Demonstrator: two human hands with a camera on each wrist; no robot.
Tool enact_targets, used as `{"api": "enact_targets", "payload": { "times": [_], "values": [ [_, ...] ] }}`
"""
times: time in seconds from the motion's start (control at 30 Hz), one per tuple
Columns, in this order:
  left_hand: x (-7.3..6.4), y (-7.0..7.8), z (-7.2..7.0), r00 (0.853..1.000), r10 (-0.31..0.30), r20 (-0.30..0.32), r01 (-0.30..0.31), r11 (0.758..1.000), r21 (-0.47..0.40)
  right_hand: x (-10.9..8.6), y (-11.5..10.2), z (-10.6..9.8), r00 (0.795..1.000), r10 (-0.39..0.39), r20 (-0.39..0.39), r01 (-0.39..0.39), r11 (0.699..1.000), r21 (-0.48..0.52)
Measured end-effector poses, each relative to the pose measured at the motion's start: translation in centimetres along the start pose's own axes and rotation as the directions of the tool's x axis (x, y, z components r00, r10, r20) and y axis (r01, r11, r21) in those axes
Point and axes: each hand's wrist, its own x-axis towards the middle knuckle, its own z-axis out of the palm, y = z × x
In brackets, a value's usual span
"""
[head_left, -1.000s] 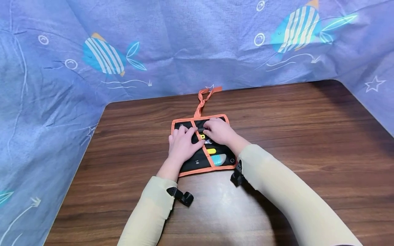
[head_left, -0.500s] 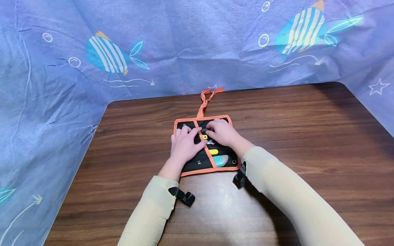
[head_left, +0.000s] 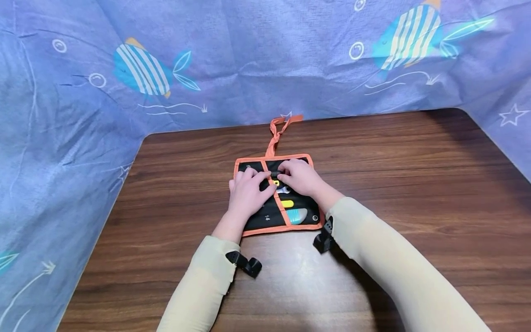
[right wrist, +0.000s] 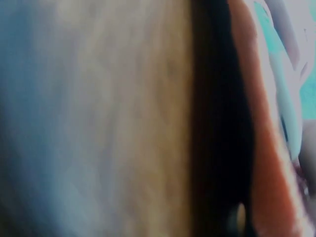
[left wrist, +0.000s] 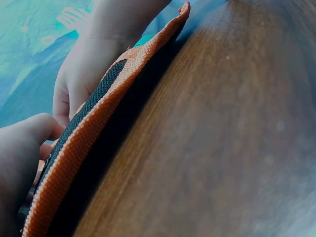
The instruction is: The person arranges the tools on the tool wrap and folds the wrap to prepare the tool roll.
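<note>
A black tool pouch with orange trim lies flat on the table. In the head view my left hand rests on its left half, index fingertip and thumb at the orange band across the middle. My right hand pinches a dark tool with a ridged handle in the top pocket; its lower end is hidden by the band. Below it a yellow ringed end, an open-ended wrench, a yellow handle and a teal-and-grey rounded handle stick out of the pockets.
An orange tie strap runs from the pouch's far edge toward the back of the brown wooden table. A blue cloth with fish prints hangs behind and at the sides. Black camera mounts sit on both wrists.
My left thumb has shifted up along the orange band, so more of the wrench shows. My right hand stays at the dark tool. The head view has shifted slightly.
</note>
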Motion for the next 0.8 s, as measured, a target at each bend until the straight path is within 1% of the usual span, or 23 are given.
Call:
{"api": "enact_targets", "payload": {
  "times": [0.17, 0.33, 0.53, 0.67, 0.8],
  "values": [
    [-0.23, -0.12, -0.14, 1.0, 0.009, 0.002, -0.009, 1.0, -0.006, -0.25, -0.18, 0.18, 1.0, 0.015, -0.008, -0.015, 1.0, -0.01],
    [-0.26, -0.1, -0.26, 1.0, 0.017, 0.004, -0.017, 0.999, -0.03, -0.44, -0.05, -0.07, 1.0, 0.008, -0.005, -0.008, 1.0, -0.001],
    [0.04, -0.13, -0.53, 0.999, 0.003, 0.034, 0.0, 0.997, -0.081, -0.48, -0.26, -0.61, 1.0, 0.007, 0.005, -0.007, 1.0, -0.006],
    [0.14, -0.14, -0.69, 0.999, -0.006, 0.038, 0.009, 0.996, -0.088, -0.39, -0.48, -0.66, 1.0, 0.001, 0.004, -0.001, 1.0, -0.016],
    [-0.01, -0.11, -0.84, 0.996, -0.007, 0.085, 0.014, 0.997, -0.078, -0.67, -0.43, -0.55, 0.999, 0.017, 0.036, -0.016, 1.0, -0.024]
  ]
}}
